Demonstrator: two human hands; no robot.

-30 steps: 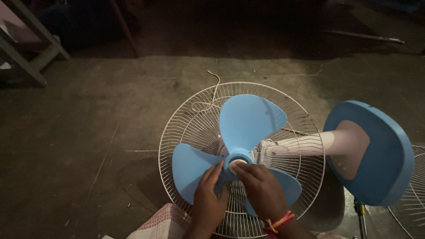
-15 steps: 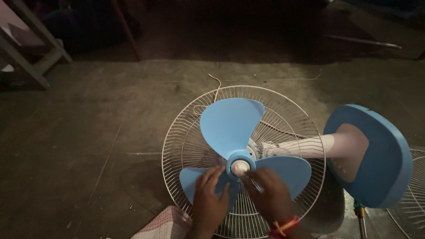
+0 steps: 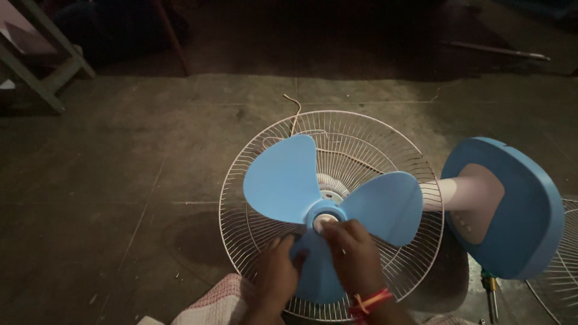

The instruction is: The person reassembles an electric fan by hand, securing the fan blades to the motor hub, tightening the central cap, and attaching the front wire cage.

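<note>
**Two hands on the blue blade of a fan lying on the floor**

A pedestal fan lies on its side on the grey concrete floor (image 3: 108, 180). Its white wire guard (image 3: 253, 180) faces up toward the camera, and the blue three-lobed blade (image 3: 283, 177) sits on top of it, in the middle of the guard.

The right hand (image 3: 352, 256) is over the hub (image 3: 325, 218) of the blade — its fingertips touch the pale round cap at the centre, and the fingers are curled around it. Whether they really pinch the cap, I cannot tell, because the hand covers that part. A red and orange thread band (image 3: 367, 300) is on this wrist.

The left hand (image 3: 276, 274) lies just beside the right one, flat with open fingers on the lower lobe of the blade, close to the hub. The two hands are near each other but they do not touch.

To the right, the white pole (image 3: 442, 194) joins the round blue base (image 3: 524, 210), which stands on edge. A thin cord (image 3: 294, 111) lies on the floor behind the guard. A second wire guard (image 3: 563, 265) shows at the right edge, and a checked cloth (image 3: 217, 304) is at the bottom. A wooden frame (image 3: 36, 66) is in the dark corner at the top left.
</note>
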